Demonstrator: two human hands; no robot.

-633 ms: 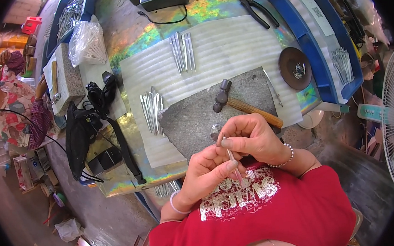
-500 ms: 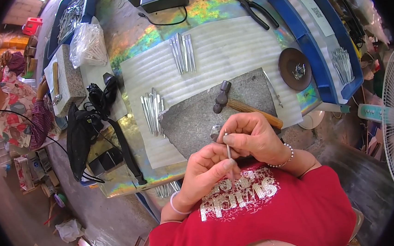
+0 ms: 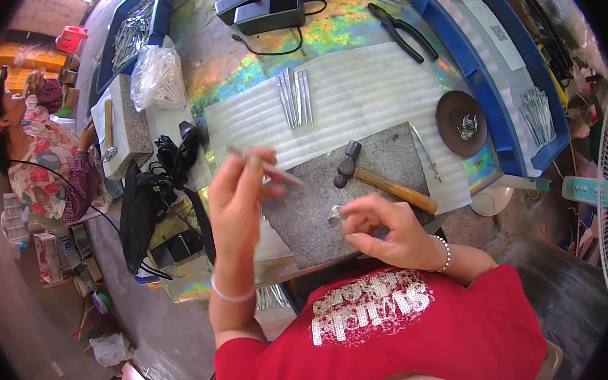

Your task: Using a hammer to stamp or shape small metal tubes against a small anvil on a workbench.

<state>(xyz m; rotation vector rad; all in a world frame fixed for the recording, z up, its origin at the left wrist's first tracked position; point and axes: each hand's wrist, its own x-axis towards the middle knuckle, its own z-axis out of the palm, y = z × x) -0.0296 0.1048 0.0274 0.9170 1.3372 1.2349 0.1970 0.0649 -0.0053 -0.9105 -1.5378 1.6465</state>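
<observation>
Deftly, we see, a worker in a red T-shirt point(image 3: 381, 348) pinches a slim rod point(image 3: 285, 176) between the thumb and fingers of the left hand point(image 3: 240, 198), raised at the left edge of a grey stone slab point(image 3: 315, 235); the rod slants down to the right, its tip in front of the slab, and motion blur hides its finer detail from us. The right hand point(image 3: 389, 230) is loosely curled at the slab's near edge, its thumb apart from the fingers, and we see nothing in its grasp; the fingertips are just beside a small shiny round piece point(image 3: 335, 217), though we cannot tell whether they touch it. On the slab lies a ball-peen hammer point(image 3: 378, 180) with a wooden handle; beneath the slab spreads a white foam sheet point(image 3: 359, 78), which bears a row of slim silver rods point(image 3: 295, 99). To the right we find a round brown dish point(image 3: 447, 118) of small metal bits point(image 3: 468, 128); beyond it stands a long blue tray point(image 3: 466, 70), with a bundle of thin silver rods point(image 3: 537, 116) at its near end; black-handled pliers point(image 3: 404, 32) lie past the sheet.
</observation>
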